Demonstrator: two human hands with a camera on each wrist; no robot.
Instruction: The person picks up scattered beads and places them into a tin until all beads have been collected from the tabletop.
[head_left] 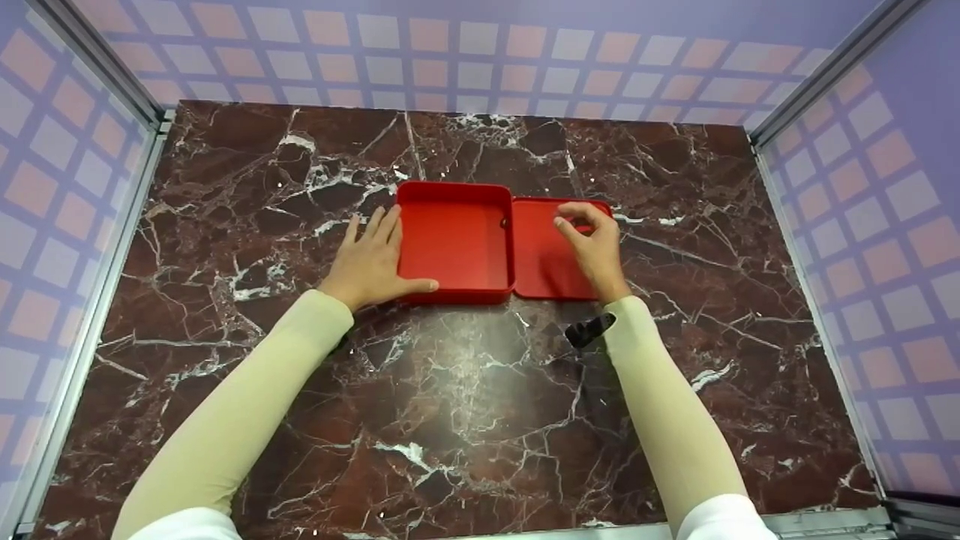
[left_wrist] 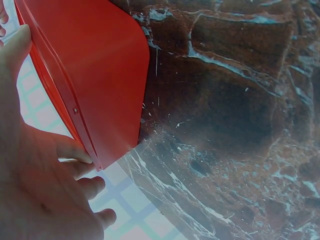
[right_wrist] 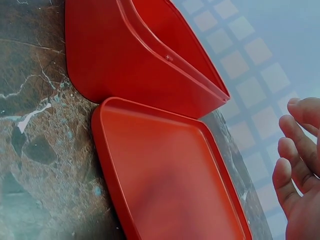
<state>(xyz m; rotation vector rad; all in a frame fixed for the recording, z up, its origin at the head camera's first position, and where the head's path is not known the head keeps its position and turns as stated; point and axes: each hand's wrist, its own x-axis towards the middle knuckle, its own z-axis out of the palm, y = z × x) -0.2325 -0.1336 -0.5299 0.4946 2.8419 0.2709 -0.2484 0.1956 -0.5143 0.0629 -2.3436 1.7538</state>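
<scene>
Red box (head_left: 454, 244) against unclenched left hand (head_left: 369, 264), empty right hand (head_left: 596, 244) above lid (head_left: 538, 255) (gap: right-wrist view only)

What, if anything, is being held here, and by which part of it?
Nothing is held: the left hand rests spread against the left side of the box; the right hand is empty above the lid.

- Head: sits above the 6 o'clock side of the table (head_left: 450, 375), facing 12 o'clock and steeply down; farthest range, framing left hand (head_left: 367, 262) and right hand (head_left: 598, 246).
- Left wrist: close range; red box (left_wrist: 100, 65) at 11 o'clock in frame.
- Right wrist: close range; lid (right_wrist: 170, 170) at 6 o'clock, red box at 12.
- Shared: red box, all views; lid, head and right wrist.
</scene>
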